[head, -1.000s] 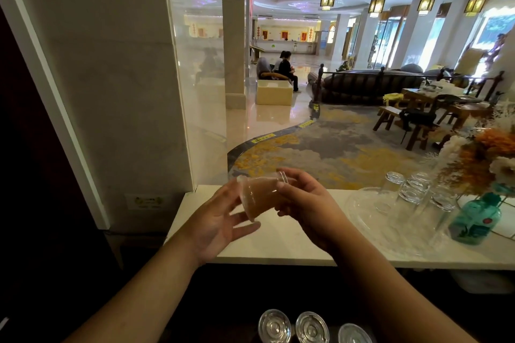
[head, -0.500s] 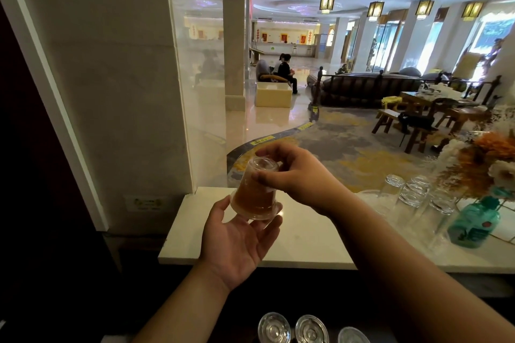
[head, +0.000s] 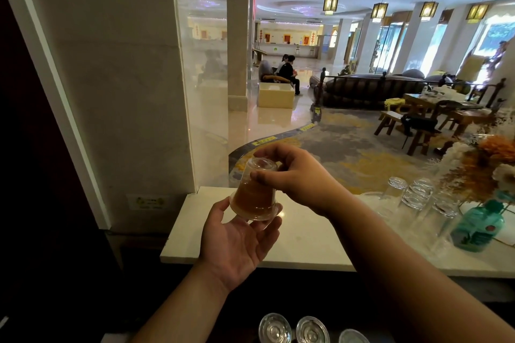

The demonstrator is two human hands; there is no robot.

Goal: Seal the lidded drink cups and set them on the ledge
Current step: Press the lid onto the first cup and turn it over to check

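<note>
A clear plastic cup of brown drink is held upside down above the white ledge, lid end downward. My right hand grips its upturned base from above with thumb and curled fingers. My left hand lies palm up beneath it, the lid rim resting against my straight fingers. Three more lidded cups show their tops at the bottom edge, below the ledge.
Several upturned clear glasses stand on a tray at the ledge's right. Beside them are a teal bottle and a flower arrangement. A marble pillar rises to the left, and a glass pane backs the ledge.
The cup went from lying sideways to fully upside down. My left hand turned palm up under the lid. The view drew slightly closer to the ledge.
</note>
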